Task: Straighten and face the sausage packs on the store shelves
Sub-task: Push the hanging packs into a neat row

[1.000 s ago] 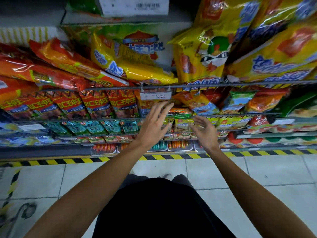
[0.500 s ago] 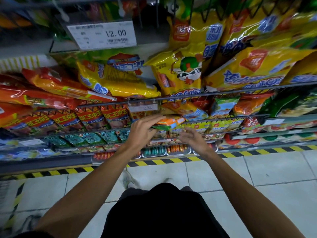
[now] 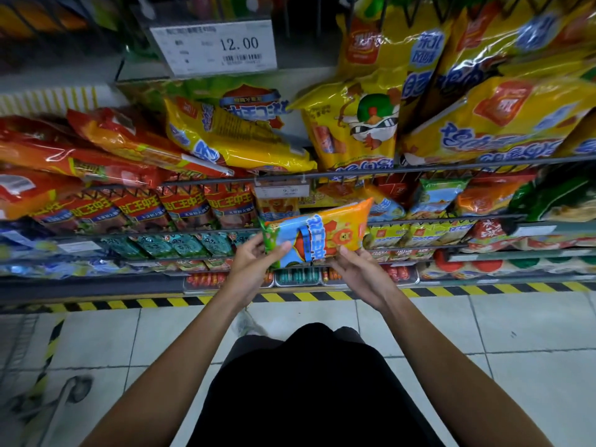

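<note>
An orange, blue and green sausage pack [image 3: 325, 235] with a cartoon lion is held in front of the shelves, clear of them and tilted up to the right. My left hand [image 3: 254, 267] grips its green left end, thumb across the front. My right hand [image 3: 358, 274] holds the lower right edge from below. Behind it runs the wire shelf rail [image 3: 419, 171] with a 9.90 price tag [image 3: 282, 190]. Red sausage packs [image 3: 180, 208] stand in a row to the left.
Big yellow packs [image 3: 354, 124] hang and lean on the upper shelf, under a 12.00 price tag [image 3: 214, 46]. Lower shelves hold teal packs [image 3: 180, 245] and small trays. A yellow-black hazard strip [image 3: 322, 296] edges the shelf base above the tiled floor [image 3: 483, 333].
Both hands reached into the middle shelf, took hold of the orange pack and pulled it out toward me. The camera tilted upward, showing more of the upper shelf.
</note>
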`<state>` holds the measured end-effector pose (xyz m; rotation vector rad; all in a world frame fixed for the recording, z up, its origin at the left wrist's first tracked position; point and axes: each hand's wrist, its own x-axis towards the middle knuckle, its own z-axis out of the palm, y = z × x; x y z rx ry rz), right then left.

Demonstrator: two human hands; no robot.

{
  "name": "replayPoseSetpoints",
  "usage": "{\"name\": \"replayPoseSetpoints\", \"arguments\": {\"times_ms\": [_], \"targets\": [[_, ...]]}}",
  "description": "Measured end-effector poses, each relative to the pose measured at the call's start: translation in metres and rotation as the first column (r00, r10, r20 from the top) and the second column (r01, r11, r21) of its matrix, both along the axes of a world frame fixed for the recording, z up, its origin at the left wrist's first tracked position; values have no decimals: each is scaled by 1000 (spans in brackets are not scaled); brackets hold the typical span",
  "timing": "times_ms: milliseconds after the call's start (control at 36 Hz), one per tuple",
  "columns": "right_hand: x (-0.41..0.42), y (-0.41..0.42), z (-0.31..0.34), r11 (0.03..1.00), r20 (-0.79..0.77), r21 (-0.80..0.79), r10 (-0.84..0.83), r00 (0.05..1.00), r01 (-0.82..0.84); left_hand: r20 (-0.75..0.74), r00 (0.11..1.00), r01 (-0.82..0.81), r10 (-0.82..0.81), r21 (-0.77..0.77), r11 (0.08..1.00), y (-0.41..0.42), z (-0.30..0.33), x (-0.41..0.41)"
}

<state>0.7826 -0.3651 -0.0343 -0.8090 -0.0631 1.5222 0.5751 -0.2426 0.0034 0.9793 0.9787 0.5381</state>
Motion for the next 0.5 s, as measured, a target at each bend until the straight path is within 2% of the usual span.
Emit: {"name": "replayPoseSetpoints", "arguments": {"times_ms": [83,222,361,444,500], "targets": [[1,2,4,997,37,-39,-71,997,73,54,999,1,7,-153,988,2,-6,-4],[7,-1,13,989,223,-58,-121,967,137,81,996,54,-40,-180,982,6,-11,-8],[9,-4,23,987,362,-72,-107,926,142,-20,995,100,-101,-58,993,12,-20,-10],[6,-6,28,984,498,-109,-67,865,140,-1,979,205,-205,64,977,23,-24,-16],[2,-8,33,976,592,-137,-56,804,169,-71,946,325,-317,160,932,32,-22,-17]]}}
